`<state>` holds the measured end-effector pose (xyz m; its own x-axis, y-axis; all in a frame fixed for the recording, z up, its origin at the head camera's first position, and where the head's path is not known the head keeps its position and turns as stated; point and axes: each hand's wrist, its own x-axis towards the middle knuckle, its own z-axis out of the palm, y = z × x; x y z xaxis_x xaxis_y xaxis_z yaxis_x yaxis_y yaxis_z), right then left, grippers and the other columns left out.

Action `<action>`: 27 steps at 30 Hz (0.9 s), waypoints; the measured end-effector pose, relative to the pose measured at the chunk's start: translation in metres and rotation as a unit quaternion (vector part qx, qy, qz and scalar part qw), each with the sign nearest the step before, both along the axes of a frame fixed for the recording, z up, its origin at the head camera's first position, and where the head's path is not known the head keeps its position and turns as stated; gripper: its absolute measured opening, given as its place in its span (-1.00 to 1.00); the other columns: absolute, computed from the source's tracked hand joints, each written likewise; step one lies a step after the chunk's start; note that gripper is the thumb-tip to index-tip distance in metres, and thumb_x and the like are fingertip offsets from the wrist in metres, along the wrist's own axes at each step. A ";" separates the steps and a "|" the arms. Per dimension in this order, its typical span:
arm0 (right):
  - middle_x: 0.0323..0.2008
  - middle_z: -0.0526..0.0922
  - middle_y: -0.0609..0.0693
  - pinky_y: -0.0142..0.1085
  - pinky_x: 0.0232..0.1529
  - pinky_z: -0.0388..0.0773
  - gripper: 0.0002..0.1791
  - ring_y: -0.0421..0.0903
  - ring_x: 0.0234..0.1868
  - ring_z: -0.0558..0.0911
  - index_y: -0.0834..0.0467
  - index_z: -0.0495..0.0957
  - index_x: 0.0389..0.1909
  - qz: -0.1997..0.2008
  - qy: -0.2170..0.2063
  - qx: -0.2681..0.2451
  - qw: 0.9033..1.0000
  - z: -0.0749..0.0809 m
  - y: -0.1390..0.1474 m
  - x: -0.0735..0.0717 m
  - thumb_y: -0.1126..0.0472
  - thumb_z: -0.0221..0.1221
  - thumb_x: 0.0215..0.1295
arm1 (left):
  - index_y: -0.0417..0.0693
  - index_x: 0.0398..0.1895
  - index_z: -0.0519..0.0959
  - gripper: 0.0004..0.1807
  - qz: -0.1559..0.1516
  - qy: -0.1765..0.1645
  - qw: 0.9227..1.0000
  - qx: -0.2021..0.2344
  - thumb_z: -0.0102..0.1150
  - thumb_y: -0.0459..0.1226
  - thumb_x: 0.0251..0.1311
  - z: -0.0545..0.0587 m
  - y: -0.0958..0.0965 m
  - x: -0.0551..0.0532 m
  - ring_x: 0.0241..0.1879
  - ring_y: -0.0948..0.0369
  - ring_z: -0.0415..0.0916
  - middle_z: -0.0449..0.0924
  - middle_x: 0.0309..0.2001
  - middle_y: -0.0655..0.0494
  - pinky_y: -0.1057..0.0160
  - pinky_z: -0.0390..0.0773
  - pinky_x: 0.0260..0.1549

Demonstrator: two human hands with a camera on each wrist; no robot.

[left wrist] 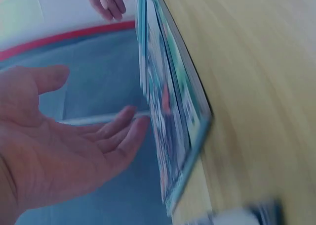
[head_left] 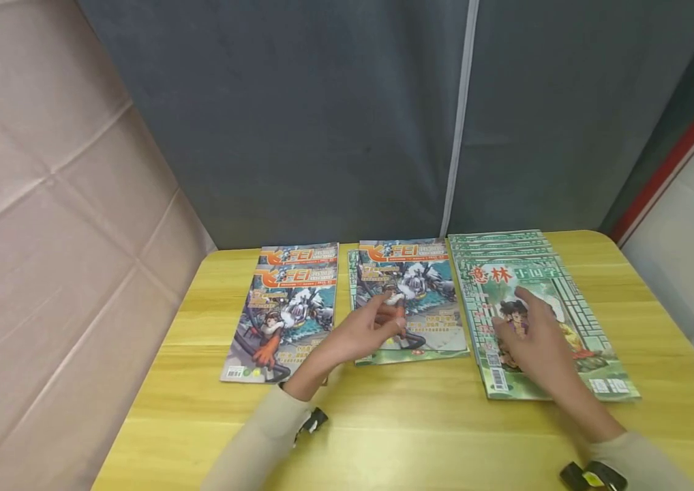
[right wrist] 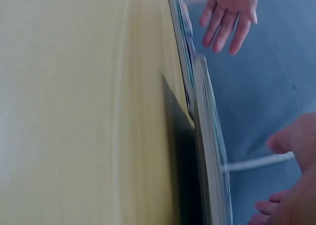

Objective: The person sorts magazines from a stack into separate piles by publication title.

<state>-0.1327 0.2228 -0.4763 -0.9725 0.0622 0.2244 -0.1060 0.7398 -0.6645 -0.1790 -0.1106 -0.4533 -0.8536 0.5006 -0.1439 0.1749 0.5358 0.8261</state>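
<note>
In the head view my left hand (head_left: 362,332) hovers over a comic magazine (head_left: 435,290) with a grey and teal cover in the middle pile. The left wrist view shows that hand (left wrist: 74,141) palm up, fingers loosely extended, fingertips close to the cover and nothing held. My right hand (head_left: 537,341) is above the top green magazine (head_left: 592,334) of the right-hand pile, thumb and fingers spread apart. From the right wrist, this hand (right wrist: 296,185) is partly cut off by the frame and stands off the pile's side (right wrist: 207,131). A green magazine (head_left: 384,358) peeks out beneath the middle comic.
Two more comic magazines (head_left: 294,314) overlap on the left of the yellow wooden table (head_left: 396,443). Several green magazines (head_left: 500,240) fan out behind the top one on the right. A dark grey partition (head_left: 298,136) stands at the back, with a pale cloth wall (head_left: 46,239) at left.
</note>
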 end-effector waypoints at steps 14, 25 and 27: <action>0.55 0.34 0.34 0.25 0.45 0.41 -0.30 0.41 0.44 0.47 0.29 0.20 0.60 0.110 -0.028 -0.129 0.985 -0.002 -0.066 0.005 0.08 0.16 0.61 | -0.05 0.75 -0.13 -0.01 0.102 -0.075 0.989 0.074 0.09 0.16 0.52 -0.007 -0.039 0.002 0.69 -0.16 -0.01 -0.08 0.73 -0.14 -0.22 0.11 0.63; 0.70 -0.12 0.35 0.35 0.62 0.00 0.00 0.43 0.66 0.04 0.32 -0.14 0.69 0.094 -0.148 -0.098 0.980 0.002 -0.094 -0.002 -0.08 0.17 0.55 | -0.21 0.72 -0.09 -0.01 0.103 -0.083 0.989 0.066 0.04 0.17 0.54 -0.009 -0.035 0.006 0.64 -0.24 0.10 0.00 0.70 -0.24 -0.27 0.20 0.59; 0.71 -0.18 0.33 0.35 0.64 -0.07 0.02 0.41 0.68 -0.05 0.29 -0.22 0.71 0.082 -0.173 -0.118 0.974 0.003 -0.097 -0.003 -0.07 0.16 0.56 | -0.20 0.72 -0.09 0.02 0.102 -0.082 0.990 0.060 0.04 0.21 0.52 -0.010 -0.033 0.006 0.61 -0.25 0.17 0.03 0.69 -0.25 -0.28 0.25 0.57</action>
<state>-0.1355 0.1261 -0.4734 -0.9887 -0.0901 -0.1195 0.0499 0.5545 -0.8307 -0.1727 -0.1439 -0.4633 -0.9093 0.3415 -0.2380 -0.0681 0.4420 0.8944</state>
